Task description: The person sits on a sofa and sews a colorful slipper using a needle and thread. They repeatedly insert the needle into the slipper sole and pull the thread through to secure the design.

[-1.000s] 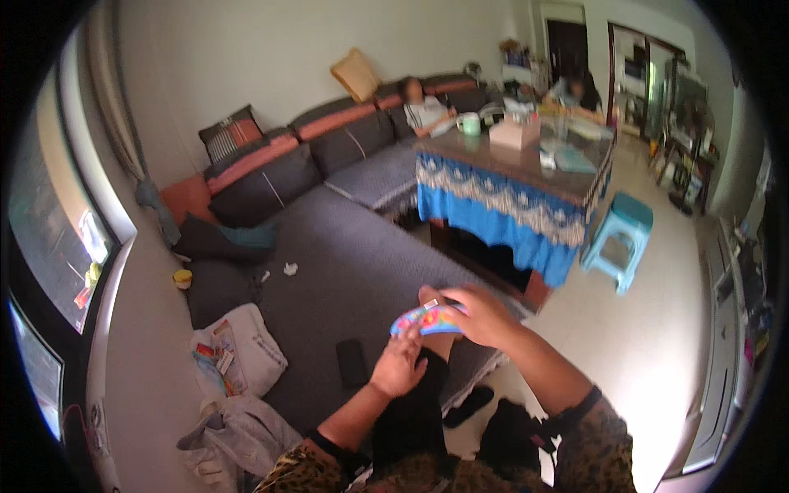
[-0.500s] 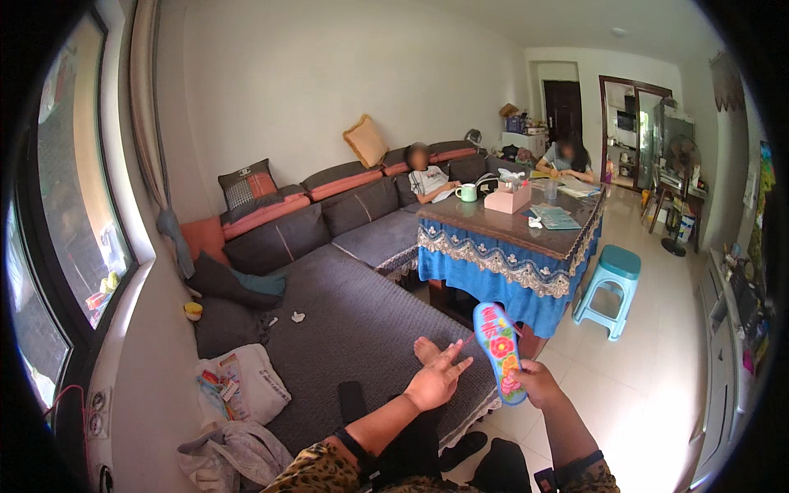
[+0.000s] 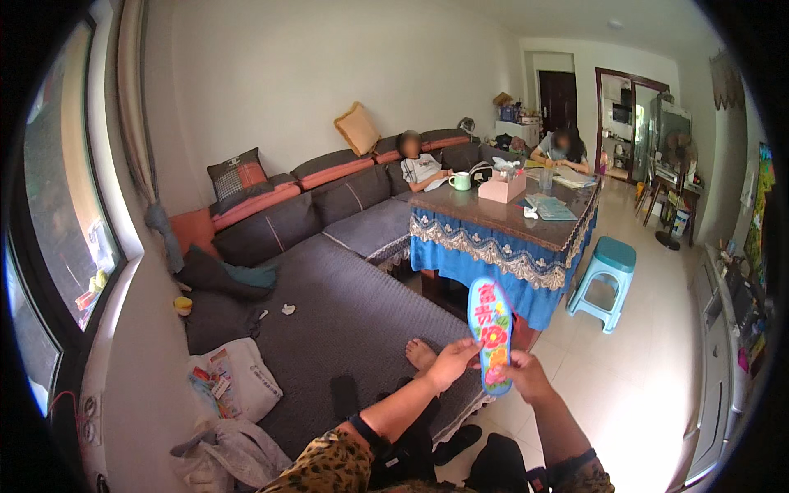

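An embroidered insole (image 3: 491, 329) with a pale blue edge, red and orange flowers and pink-red stitched characters stands upright before me. My right hand (image 3: 528, 380) grips its lower right side, thumb across the face. My left hand (image 3: 452, 363) comes in from the left, its fingers drawn together at the insole's left edge; part of the fingertips is hidden. Below the left hand lie my dark-clothed legs, and a bare foot (image 3: 420, 355) rests on the grey sofa cover (image 3: 329, 308).
A table (image 3: 460, 206) with a blue lace-trimmed cloth holds a mug, a pink box and books. Two people sit beyond it. A blue-green stool (image 3: 606, 279) stands at right. On the sofa are a dark phone (image 3: 344, 398), a white bag (image 3: 251, 380) and cushions.
My left hand has gone from spread fingers to closed fingers at the insole's edge. The insole has risen slightly and tilted more upright, with my right hand still holding it.
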`<state>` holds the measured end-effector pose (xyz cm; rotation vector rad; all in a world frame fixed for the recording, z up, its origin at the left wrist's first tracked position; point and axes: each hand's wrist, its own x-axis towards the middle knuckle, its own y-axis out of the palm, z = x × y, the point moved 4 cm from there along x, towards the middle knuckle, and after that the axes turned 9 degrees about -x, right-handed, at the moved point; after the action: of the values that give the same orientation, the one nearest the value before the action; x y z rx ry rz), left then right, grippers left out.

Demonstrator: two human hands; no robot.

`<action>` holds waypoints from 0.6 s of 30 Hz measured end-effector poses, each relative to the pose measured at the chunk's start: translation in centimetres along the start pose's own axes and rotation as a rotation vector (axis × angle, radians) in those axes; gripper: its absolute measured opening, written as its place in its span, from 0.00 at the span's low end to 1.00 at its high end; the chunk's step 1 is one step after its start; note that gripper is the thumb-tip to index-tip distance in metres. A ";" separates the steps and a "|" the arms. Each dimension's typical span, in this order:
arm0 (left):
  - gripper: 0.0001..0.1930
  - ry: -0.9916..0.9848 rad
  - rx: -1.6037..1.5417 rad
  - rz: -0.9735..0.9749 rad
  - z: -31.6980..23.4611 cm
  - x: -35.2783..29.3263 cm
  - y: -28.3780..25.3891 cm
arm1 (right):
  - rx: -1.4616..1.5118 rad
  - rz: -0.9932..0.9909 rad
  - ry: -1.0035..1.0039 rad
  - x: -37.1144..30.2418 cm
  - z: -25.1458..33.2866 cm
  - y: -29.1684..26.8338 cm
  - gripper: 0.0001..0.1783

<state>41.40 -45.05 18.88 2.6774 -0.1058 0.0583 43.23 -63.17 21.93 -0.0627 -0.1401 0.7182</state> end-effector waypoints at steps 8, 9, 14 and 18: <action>0.11 0.012 -0.046 0.013 0.9 1.0 -0.7 | -0.154 0.000 0.106 0.6 -3.0 0.4 0.12; 0.11 0.071 -0.062 0.019 0.8 1.1 -0.6 | -0.088 0.031 0.075 0.8 -3.1 0.5 0.13; 0.08 0.093 -0.164 -0.039 1.4 0.8 -0.5 | -0.066 0.058 0.146 1.5 -4.1 0.6 0.13; 0.07 0.040 -0.161 -0.071 2.0 0.7 -0.8 | 0.005 0.052 0.146 1.9 -4.5 0.3 0.14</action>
<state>42.20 -45.24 16.75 2.5153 -0.0021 0.0777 45.08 -61.71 17.60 -0.1136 0.0033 0.7631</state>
